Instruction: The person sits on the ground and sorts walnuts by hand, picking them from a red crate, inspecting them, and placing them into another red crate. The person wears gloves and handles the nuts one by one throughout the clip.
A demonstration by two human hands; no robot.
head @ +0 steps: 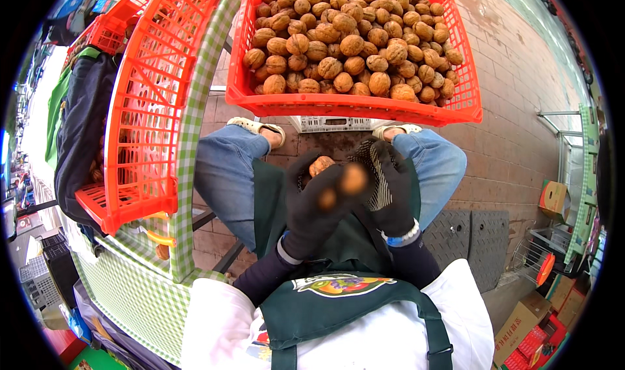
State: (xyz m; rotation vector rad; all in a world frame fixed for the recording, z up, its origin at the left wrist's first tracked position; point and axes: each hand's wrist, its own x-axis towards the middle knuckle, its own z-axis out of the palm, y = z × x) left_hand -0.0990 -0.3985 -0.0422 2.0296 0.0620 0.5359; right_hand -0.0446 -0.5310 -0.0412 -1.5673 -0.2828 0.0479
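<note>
My left hand (315, 204), in a dark knit glove with the thumb and a fingertip showing bare, is closed around a walnut (322, 165) over the lap of a dark green apron. Close at its right is my right hand (390, 189), in a dark glove with pale stripes, its fingers bent; what they may hold is hidden. Both hands are near each other, and the fingertips between them are blurred. Just beyond the knees a red plastic crate (356, 105) heaped with walnuts (351, 45) rests above a grey plastic crate (335, 123).
At the left, a tilted red plastic crate (146, 101) stands on a table with a green checked cloth (195, 96); orange-handled scissors (161, 238) lie by it. A dark jacket (80, 131) hangs behind. Grey ramp mats (488, 248) and cardboard boxes (520, 328) are at the right.
</note>
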